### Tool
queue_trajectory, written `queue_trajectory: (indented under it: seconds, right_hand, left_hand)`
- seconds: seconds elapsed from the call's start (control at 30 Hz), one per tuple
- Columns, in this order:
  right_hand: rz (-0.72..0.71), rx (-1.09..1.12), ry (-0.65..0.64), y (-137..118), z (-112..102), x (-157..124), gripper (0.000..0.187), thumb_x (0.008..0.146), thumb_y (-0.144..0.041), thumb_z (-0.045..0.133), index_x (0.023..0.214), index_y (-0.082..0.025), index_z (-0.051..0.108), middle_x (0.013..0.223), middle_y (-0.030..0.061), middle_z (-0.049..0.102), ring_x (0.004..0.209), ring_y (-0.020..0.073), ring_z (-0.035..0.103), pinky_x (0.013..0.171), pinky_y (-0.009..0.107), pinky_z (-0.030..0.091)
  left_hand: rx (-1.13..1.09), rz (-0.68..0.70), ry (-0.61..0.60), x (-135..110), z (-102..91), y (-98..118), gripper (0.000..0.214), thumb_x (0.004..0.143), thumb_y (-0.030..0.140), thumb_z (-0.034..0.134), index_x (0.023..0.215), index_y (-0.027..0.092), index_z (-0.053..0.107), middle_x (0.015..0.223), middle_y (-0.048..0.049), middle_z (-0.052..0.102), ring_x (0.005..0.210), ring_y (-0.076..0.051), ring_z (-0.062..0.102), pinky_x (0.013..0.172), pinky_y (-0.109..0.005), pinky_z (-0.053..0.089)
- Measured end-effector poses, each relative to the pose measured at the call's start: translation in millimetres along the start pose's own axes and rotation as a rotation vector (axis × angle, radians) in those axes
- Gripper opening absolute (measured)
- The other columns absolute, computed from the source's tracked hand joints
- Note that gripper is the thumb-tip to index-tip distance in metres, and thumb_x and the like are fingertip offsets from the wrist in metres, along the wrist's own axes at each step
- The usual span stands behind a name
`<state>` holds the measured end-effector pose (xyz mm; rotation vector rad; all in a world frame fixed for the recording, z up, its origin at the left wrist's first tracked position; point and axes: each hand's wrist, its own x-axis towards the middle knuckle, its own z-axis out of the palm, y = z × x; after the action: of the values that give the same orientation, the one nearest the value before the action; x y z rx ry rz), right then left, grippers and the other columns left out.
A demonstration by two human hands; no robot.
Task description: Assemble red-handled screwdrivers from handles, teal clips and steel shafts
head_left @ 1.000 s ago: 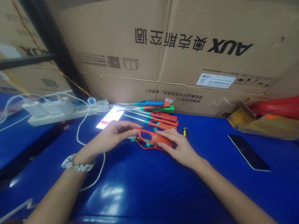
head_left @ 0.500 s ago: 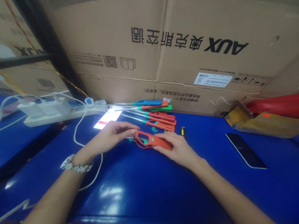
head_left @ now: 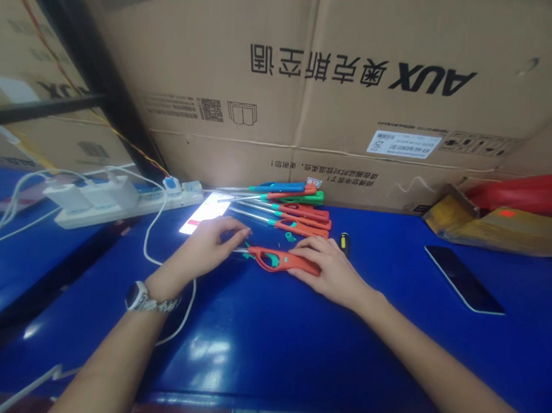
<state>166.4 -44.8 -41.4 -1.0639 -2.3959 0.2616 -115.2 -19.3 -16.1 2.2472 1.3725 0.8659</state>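
Note:
An orange long-neck lighter (head_left: 282, 260) with a teal trigger lies on the blue table (head_left: 267, 349) between my hands. My right hand (head_left: 326, 265) rests on its handle end, fingers curled over it. My left hand (head_left: 208, 247) pinches at its metal tube end near a small teal piece, fingers bent. Behind it lies a row of several more lighters (head_left: 294, 211), orange, green and blue, with metal tubes pointing left. One loose teal part (head_left: 291, 237) sits just behind the held lighter.
A lit phone (head_left: 205, 213) lies behind my left hand, a dark phone (head_left: 463, 279) at the right. A white power strip (head_left: 103, 199) with chargers and a white cable (head_left: 175, 325) are at the left. A small screwdriver (head_left: 344, 242) lies by my right hand. Large cardboard boxes (head_left: 339, 92) wall the back.
The orange lighter has come down from tilted in both hands to flat on the table. My left hand slid from over its loop to the tube end.

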Motion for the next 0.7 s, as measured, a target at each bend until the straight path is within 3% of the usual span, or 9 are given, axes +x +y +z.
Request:
queue_trajectory:
  seconds: [0.27, 0.53, 0.7]
  right_hand:
    - [0.017, 0.002, -0.027, 4.2, 3.8, 0.1, 0.03, 0.093, -0.042, 0.064, 0.117, -0.025, 0.069, 0.114, 0.0075, 0.067, 0.111, 0.0242, 0.061, 0.099, 0.044, 0.043]
    - [0.057, 0.035, -0.034, 2.5, 7.9, 0.2, 0.03, 0.091, -0.041, 0.066, 0.117, -0.026, 0.069, 0.112, 0.0075, 0.066, 0.111, 0.0257, 0.06, 0.099, 0.047, 0.045]
    - [0.099, 0.072, -0.037, 3.1, 9.5, 0.6, 0.03, 0.09, -0.041, 0.068, 0.116, -0.027, 0.07, 0.111, 0.0066, 0.066, 0.109, 0.0246, 0.061, 0.098, 0.045, 0.046]
  left_hand:
    - [0.037, 0.006, -0.056, -0.8, 1.9, 1.6, 0.03, 0.093, 0.041, 0.054, 0.094, 0.02, 0.076, 0.091, -0.0065, 0.075, 0.085, -0.022, 0.065, 0.076, -0.034, 0.05]
    - [-0.013, 0.111, -0.162, -3.4, 5.6, 2.7, 0.021, 0.086, 0.034, 0.065, 0.098, 0.022, 0.077, 0.099, -0.0082, 0.072, 0.09, -0.023, 0.065, 0.085, -0.039, 0.052]
    - [-0.012, 0.055, -0.227, -4.6, 7.0, -0.1, 0.028, 0.078, 0.023, 0.066, 0.104, 0.022, 0.075, 0.103, -0.0072, 0.071, 0.094, -0.024, 0.065, 0.088, -0.04, 0.052]
